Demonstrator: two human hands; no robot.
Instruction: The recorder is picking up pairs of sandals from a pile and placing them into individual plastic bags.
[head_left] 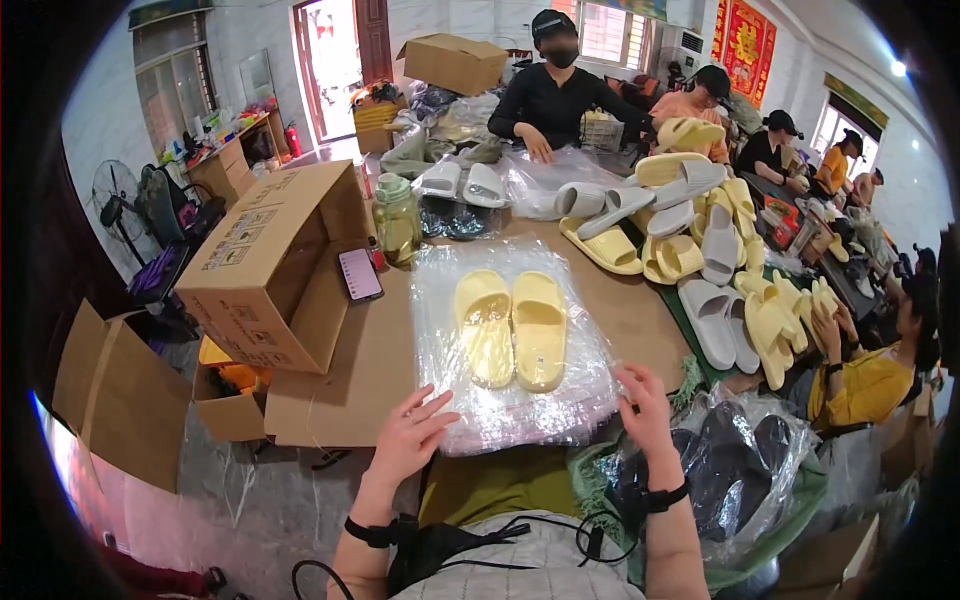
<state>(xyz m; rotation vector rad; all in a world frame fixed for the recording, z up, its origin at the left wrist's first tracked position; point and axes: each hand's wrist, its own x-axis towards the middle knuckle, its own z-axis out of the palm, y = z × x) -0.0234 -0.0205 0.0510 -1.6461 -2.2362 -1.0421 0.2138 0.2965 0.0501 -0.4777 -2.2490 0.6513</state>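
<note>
A: Position of the yellow slippers?
B: Centre of frame, side by side, toes toward the top, on stacked transparent plastic. Probably paired this way to lie flat and aligned. Film seems to cover the left one; full enclosure cannot be told.

A: Hands?
B: Left hand: fingers spread, unclenched, at the plastic's lower left edge. Right hand: fingers curved at its right edge; pinch or mere contact, cannot tell. Placement at opposite edges would suit steadying the film.

A: Surface?
B: Brown tabletop. Open carton at left, phone by its mouth, jar behind; slipper pile upper right, presumably within reach.

A: Room?
B: Bright doorway upper left; masked co-worker in black, upper centre; others along the right.
</note>
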